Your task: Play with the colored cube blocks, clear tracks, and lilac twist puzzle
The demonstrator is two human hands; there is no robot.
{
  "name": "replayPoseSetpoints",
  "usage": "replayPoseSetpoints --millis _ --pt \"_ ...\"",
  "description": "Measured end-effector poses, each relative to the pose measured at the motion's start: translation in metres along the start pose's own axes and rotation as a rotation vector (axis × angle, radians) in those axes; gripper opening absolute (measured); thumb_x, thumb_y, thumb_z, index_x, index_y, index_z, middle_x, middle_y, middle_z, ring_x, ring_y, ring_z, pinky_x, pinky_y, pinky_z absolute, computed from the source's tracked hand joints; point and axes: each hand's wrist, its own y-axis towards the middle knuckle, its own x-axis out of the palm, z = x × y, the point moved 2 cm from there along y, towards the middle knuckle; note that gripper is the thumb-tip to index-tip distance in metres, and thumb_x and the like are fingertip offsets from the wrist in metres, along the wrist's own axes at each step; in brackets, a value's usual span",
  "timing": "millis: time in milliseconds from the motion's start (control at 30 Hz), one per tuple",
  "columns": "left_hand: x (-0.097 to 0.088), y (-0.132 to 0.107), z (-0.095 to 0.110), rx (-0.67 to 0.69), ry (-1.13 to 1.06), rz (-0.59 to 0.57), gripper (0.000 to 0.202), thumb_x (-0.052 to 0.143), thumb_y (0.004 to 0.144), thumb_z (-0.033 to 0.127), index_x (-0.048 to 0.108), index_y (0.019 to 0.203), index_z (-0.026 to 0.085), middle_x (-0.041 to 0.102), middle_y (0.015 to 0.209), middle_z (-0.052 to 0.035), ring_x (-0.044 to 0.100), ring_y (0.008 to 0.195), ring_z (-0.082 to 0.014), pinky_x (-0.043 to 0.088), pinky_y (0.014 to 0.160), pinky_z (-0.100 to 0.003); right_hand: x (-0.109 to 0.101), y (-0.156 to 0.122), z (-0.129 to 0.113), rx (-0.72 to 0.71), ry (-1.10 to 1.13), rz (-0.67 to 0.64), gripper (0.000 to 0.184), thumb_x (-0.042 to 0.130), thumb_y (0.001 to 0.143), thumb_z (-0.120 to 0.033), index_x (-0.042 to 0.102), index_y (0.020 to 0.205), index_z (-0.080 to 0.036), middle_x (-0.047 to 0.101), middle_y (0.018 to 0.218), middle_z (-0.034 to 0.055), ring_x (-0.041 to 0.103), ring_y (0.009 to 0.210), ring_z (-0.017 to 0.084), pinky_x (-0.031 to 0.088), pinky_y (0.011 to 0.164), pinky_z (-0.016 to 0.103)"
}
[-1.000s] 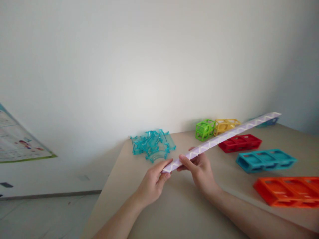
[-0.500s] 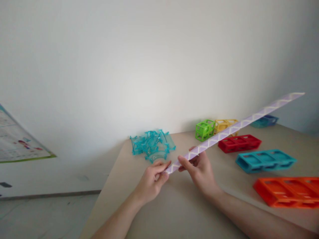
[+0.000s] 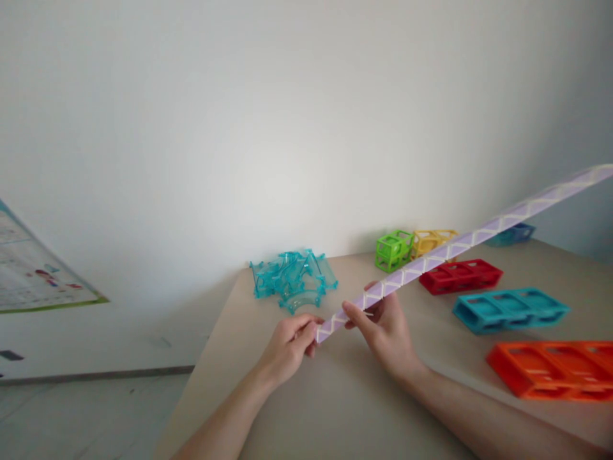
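Note:
A long, straight snake puzzle (image 3: 433, 258), lavender with a white zigzag, slants up to the right above the table. Its far tip meets the right edge of the view. My left hand (image 3: 290, 348) is closed, its thumb and curled fingers pinching the near end. Further along, my right hand (image 3: 385, 332) grips the snake puzzle between thumb and fingers; some of those fingers are hidden behind it. A thin pale sliver shows beside the right thumb, too small to make out.
On the table (image 3: 335, 409) lie clear teal curved pieces (image 3: 294, 278) at the back left. Frame blocks stand rightward: green (image 3: 393, 250), yellow (image 3: 426, 241), red (image 3: 460, 276), teal (image 3: 510, 308), orange (image 3: 555, 370) and blue (image 3: 520, 232). A wall (image 3: 287, 128) rises behind.
The snake puzzle's far end has shifted right and slightly up, now at the picture's edge. My left fingers have curled in more at its near end. My right hand has hardly moved.

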Motion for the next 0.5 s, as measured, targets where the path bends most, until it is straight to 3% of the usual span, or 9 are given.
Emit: replayPoseSetpoints --millis 100,200,333,500 --pt "0.0044 0.0011 -0.0031 -0.226 -0.232 -0.051 0.038 0.044 0.087 0.051 0.055 0.090 0.014 0.059 0.052 -0.0016 0.049 0.035 -0.0128 0.038 0.037 -0.023 0.0004 -0.0011 0.0012 -0.030 0.008 -0.037 0.047 0.074 0.074 -0.041 0.039 0.100 -0.023 0.059 0.070 -0.0043 0.064 0.058 0.017 0.057 0.053 0.029" --pt "0.0087 0.0004 -0.0036 -0.437 -0.468 -0.128 0.028 0.045 0.086 0.046 0.048 0.084 0.018 0.063 0.054 -0.0033 0.051 0.032 -0.0146 0.043 0.033 -0.025 0.0005 -0.0024 0.0038 -0.085 -0.006 -0.085 0.043 0.072 0.077 -0.038 0.040 0.101 -0.023 0.058 0.073 -0.0034 0.064 0.061 0.016 0.057 0.058 0.031" --pt "0.0068 -0.0001 0.0009 -0.427 -0.638 -0.146 0.016 0.055 0.083 0.029 0.048 0.077 0.017 0.065 0.062 -0.0050 0.057 0.043 -0.0121 0.053 0.045 -0.026 -0.0010 -0.0042 0.0051 -0.124 -0.047 -0.111 0.039 0.071 0.079 -0.035 0.041 0.101 -0.024 0.057 0.074 -0.0034 0.063 0.061 0.016 0.057 0.058 0.031" --pt "0.0065 -0.0020 0.0029 -0.384 -0.646 -0.151 0.016 0.057 0.083 0.025 0.048 0.074 0.016 0.061 0.059 -0.0029 0.050 0.041 -0.0086 0.050 0.041 -0.023 0.0005 -0.0059 0.0034 -0.113 0.018 -0.203 0.040 0.068 0.082 -0.035 0.038 0.105 -0.024 0.060 0.081 -0.0009 0.064 0.070 0.017 0.056 0.065 0.032"
